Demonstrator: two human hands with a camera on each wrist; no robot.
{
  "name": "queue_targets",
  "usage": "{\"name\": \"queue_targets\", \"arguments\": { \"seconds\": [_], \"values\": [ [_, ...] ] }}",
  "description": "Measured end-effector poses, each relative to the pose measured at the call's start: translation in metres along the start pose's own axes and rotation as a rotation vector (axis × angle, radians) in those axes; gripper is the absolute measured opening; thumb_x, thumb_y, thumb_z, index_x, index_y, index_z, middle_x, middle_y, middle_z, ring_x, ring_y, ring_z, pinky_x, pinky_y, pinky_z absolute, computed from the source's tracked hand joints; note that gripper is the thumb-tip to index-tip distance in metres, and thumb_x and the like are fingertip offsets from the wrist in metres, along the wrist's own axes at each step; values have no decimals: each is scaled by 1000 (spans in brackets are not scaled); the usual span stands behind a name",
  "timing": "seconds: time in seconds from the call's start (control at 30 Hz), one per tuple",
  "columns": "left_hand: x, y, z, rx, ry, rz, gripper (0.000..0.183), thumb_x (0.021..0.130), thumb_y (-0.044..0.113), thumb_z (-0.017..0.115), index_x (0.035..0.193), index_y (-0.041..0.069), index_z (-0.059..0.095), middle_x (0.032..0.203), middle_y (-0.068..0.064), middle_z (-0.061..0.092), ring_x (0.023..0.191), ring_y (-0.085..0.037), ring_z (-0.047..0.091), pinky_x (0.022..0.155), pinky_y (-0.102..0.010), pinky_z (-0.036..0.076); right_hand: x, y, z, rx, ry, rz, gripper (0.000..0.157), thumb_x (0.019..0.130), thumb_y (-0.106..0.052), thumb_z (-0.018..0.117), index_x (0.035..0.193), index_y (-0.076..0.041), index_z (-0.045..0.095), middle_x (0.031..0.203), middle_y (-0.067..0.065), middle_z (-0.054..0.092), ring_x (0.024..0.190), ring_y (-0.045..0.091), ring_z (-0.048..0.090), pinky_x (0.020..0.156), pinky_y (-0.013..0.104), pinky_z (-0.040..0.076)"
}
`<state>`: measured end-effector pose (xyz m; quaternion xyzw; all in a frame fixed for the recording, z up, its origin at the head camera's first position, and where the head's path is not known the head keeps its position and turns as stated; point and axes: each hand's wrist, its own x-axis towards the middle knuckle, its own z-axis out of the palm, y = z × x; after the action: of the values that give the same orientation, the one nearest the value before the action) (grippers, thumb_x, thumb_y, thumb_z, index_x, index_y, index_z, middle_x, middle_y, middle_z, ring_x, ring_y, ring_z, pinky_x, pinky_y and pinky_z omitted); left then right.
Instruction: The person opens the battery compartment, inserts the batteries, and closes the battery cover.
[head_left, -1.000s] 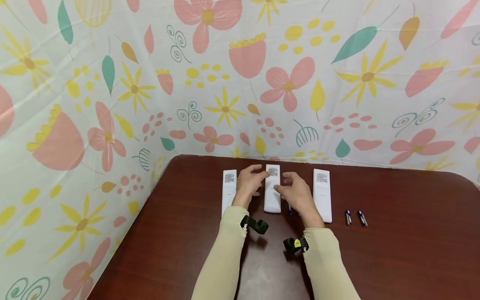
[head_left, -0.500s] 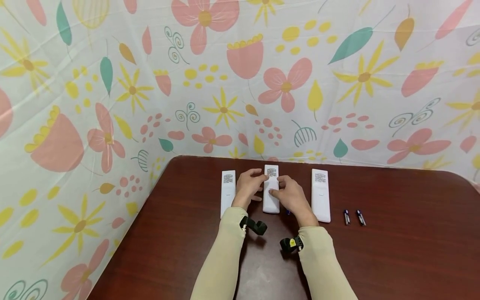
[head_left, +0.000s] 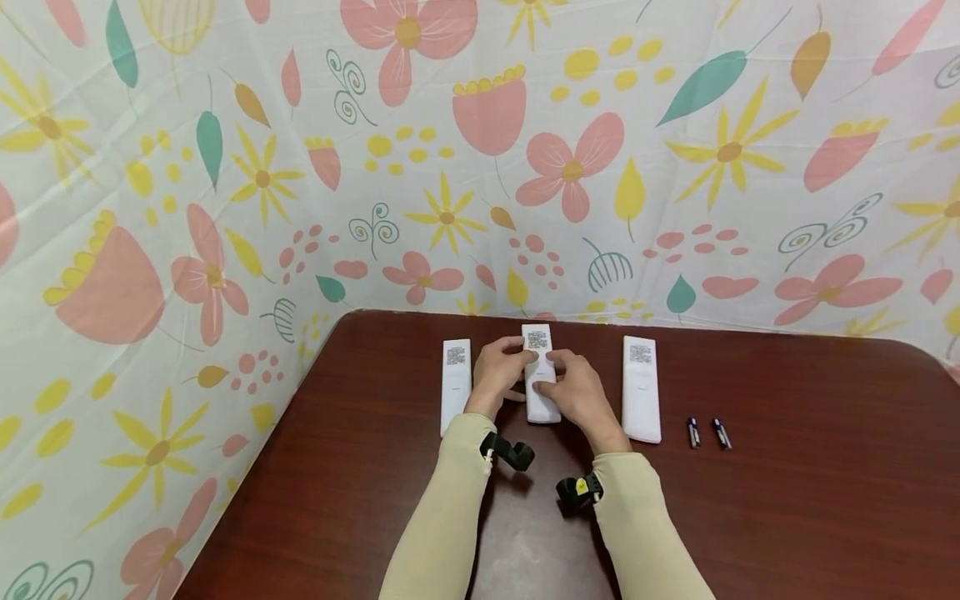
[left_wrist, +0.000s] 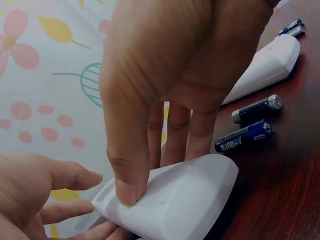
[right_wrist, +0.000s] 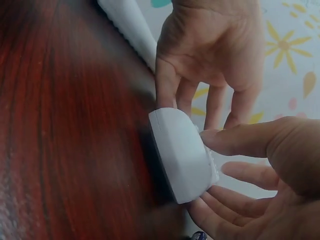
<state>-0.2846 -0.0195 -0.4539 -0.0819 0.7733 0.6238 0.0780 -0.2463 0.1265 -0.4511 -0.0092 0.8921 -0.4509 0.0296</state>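
Observation:
The middle white remote control (head_left: 542,383) lies back side up, with a printed code label towards its far end. My right hand (head_left: 585,393) holds it at the right side, its thumb pressing on the back cover, as the left wrist view shows. At the left side my left hand (head_left: 498,373) steadies it, thumb beside the label and a finger against the side edge in the right wrist view. Next to this remote, the left wrist view shows a blue battery (left_wrist: 243,136) and a dark battery (left_wrist: 256,109), which my right hand hides from the head view.
One white remote (head_left: 455,387) lies to the left and another white remote (head_left: 641,392) to the right, both back side up. Two batteries (head_left: 693,433) lie right of that one. A floral cloth (head_left: 420,167) hangs behind the brown table (head_left: 810,500).
My right hand has moved a little left and closed in on the middle remote, its thumb now pressing the cover. The remote has tilted slightly, its far end leftwards. My left hand stays nearly still.

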Motion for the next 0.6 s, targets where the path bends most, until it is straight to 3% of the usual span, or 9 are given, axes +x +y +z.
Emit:
{"name": "queue_targets", "arguments": {
  "seconds": [0.17, 0.47, 0.6],
  "values": [
    [2, -2, -2, -42, -11, 26, 45, 101, 22, 74, 146, 22, 67, 105, -6, 69, 85, -24, 71, 55, -39, 63, 1, 0, 0, -6, 7, -24, 59, 98, -8, 76, 150, 8, 51, 141, 30, 53, 118, 42, 62, 85, 48, 59],
    [5, -4, -5, -126, -10, 190, 48, 103, 19, 71, 150, 27, 63, 106, -6, 65, 87, -22, 68, 62, -39, 64, -2, -3, -6, 90, 38, -77, 64, 99, -9, 78, 155, 0, 49, 150, 24, 51, 122, 40, 62, 88, 48, 60],
    [5, -4, -6, -156, -22, 224, 50, 103, 18, 72, 152, 29, 62, 108, -5, 66, 88, -23, 69, 63, -39, 64, -4, -3, -9, 104, 39, -104, 65, 99, -9, 78, 157, -3, 49, 152, 22, 48, 121, 40, 62, 86, 46, 60]
  ]
}}
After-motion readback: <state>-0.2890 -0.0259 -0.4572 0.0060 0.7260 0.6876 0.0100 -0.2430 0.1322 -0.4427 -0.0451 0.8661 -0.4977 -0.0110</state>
